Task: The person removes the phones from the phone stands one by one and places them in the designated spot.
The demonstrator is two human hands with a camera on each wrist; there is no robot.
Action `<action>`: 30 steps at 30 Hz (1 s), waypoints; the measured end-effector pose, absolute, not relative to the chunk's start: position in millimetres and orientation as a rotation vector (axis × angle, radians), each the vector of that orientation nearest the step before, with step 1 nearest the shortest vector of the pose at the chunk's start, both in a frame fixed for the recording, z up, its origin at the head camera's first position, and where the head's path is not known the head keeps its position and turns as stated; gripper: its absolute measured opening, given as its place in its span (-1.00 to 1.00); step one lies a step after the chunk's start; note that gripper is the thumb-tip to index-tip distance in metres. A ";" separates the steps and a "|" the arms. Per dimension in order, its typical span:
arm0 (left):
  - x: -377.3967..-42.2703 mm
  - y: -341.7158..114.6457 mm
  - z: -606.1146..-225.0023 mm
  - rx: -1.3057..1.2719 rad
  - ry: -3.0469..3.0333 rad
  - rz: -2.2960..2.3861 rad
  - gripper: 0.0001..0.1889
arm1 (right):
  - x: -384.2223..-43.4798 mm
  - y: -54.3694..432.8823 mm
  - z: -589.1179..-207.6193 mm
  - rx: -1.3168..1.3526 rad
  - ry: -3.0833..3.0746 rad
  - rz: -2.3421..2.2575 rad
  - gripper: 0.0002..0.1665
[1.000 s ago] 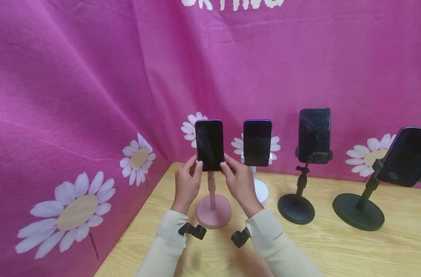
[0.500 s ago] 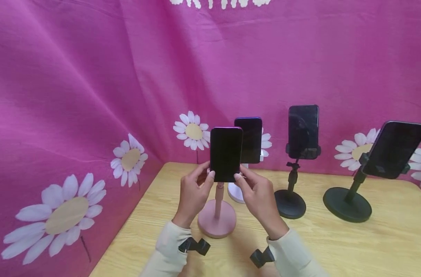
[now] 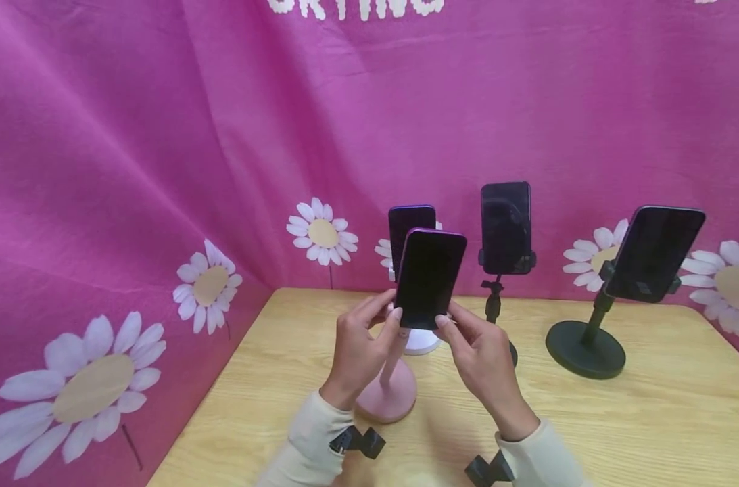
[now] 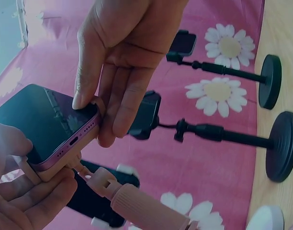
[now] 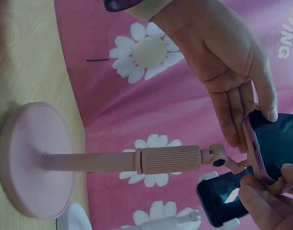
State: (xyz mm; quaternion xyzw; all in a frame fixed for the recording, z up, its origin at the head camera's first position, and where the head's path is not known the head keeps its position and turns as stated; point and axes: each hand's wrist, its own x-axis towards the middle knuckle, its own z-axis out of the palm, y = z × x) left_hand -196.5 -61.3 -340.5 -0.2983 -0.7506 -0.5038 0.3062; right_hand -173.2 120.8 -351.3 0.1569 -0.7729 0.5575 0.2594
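A pink phone stand [image 3: 389, 392] with a black-screened, purple-edged phone [image 3: 431, 281] in its holder is between my hands in the head view. Its pole leans, with the phone end to the right of the round base. My left hand [image 3: 358, 348] pinches the phone's lower left corner, thumb on the front and fingers behind the pink holder [image 5: 254, 151]. At the lower right corner my right hand [image 3: 481, 355] pinches likewise. Ribbed collar [image 5: 170, 159] and hinge below the holder show in the right wrist view. Whether the base touches the table, I cannot tell.
Just behind stands a white stand [image 3: 422, 343] with a phone [image 3: 408, 230]. To the right are two black stands, one thin with a phone [image 3: 506, 226], one tilted with a phone [image 3: 655, 253]. A magenta flowered cloth [image 3: 132, 135] hangs behind the wooden table [image 3: 667, 433].
Both hands and the pink stand have moved right and nearer me, so its phone now overlaps the white stand's phone. The phone has tilted to the right. The view has shifted right.
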 end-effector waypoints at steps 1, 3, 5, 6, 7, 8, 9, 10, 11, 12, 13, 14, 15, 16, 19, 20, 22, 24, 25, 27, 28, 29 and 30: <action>-195.5 -59.1 -341.2 -0.794 -1.980 -1.344 -0.66 | -171.5 123.5 -351.1 0.419 -2.106 1.493 -0.58; -194.0 -54.6 -342.2 -0.801 -1.975 -1.374 -0.65 | -167.7 128.9 -350.1 0.403 -2.134 1.444 -0.58; -192.5 -50.2 -342.9 -0.811 -1.970 -1.397 -0.65 | -164.0 134.3 -348.8 0.386 -2.156 1.403 -0.58; -191.9 -47.9 -343.1 -0.821 -1.968 -1.413 -0.65 | -161.8 136.9 -348.0 0.378 -2.165 1.388 -0.59; -191.4 -45.6 -343.5 -0.829 -1.967 -1.426 -0.66 | -159.6 139.6 -347.1 0.370 -2.173 1.372 -0.58; -190.8 -43.4 -343.5 -0.832 -1.971 -1.437 -0.66 | -157.5 142.1 -346.3 0.360 -2.185 1.355 -0.58; -190.3 -41.1 -343.8 -0.837 -1.972 -1.447 -0.66 | -155.5 144.5 -345.4 0.352 -2.193 1.345 -0.57; -189.7 -38.9 -344.0 -0.840 -1.974 -1.456 -0.66 | -153.7 147.0 -344.5 0.347 -2.201 1.337 -0.57; -189.2 -36.6 -344.3 -0.842 -1.975 -1.468 -0.66 | -151.9 149.3 -343.7 0.342 -2.210 1.329 -0.56; -189.0 -34.2 -344.5 -0.844 -1.974 -1.478 -0.67 | -150.3 151.6 -343.1 0.338 -2.215 1.324 -0.55; -188.7 -31.8 -344.9 -0.846 -1.972 -1.490 -0.67 | -148.7 153.7 -342.5 0.335 -2.220 1.314 -0.55; -188.2 -29.6 -345.1 -0.851 -1.971 -1.499 -0.68 | -147.3 155.8 -342.2 0.329 -2.225 1.303 -0.54; -187.9 -27.4 -345.5 -0.859 -1.965 -1.511 -0.68 | -145.9 157.9 -342.0 0.325 -2.226 1.294 -0.54; -188.0 -25.1 -346.3 -0.864 -1.958 -1.521 -0.69 | -145.0 160.1 -341.8 0.321 -2.227 1.278 -0.54; -188.2 -18.8 -348.4 -0.877 -1.938 -1.545 -0.72 | -142.8 166.1 -341.2 0.321 -2.221 1.239 -0.55; -188.2 -17.0 -349.0 -0.878 -1.938 -1.548 -0.72 | -142.3 167.9 -340.9 0.322 -2.219 1.228 -0.55; -188.1 -13.9 -349.9 -0.872 -1.951 -1.557 -0.73 | -141.3 171.5 -340.2 0.322 -2.210 1.213 -0.56; -186.6 -11.4 -349.5 -0.867 -1.974 -1.557 -0.73 | -139.6 174.5 -339.1 0.323 -2.204 1.201 -0.57; -186.2 -10.1 -349.4 -0.863 -1.985 -1.558 -0.72 | -138.7 175.9 -338.6 0.321 -2.202 1.198 -0.57; -185.1 -7.8 -349.1 -0.864 -1.999 -1.564 -0.72 | -137.0 178.5 -337.4 0.314 -2.203 1.185 -0.57; -184.9 -6.4 -348.9 -0.865 -2.003 -1.566 -0.73 | -136.1 179.9 -336.8 0.310 -2.207 1.179 -0.57; -184.6 -5.0 -348.7 -0.865 -2.003 -1.568 -0.73 | -135.3 181.2 -336.3 0.308 -2.210 1.173 -0.57; -184.2 -3.7 -348.3 -0.865 -2.006 -1.571 -0.73 | -134.8 182.5 -335.8 0.306 -2.214 1.170 -0.56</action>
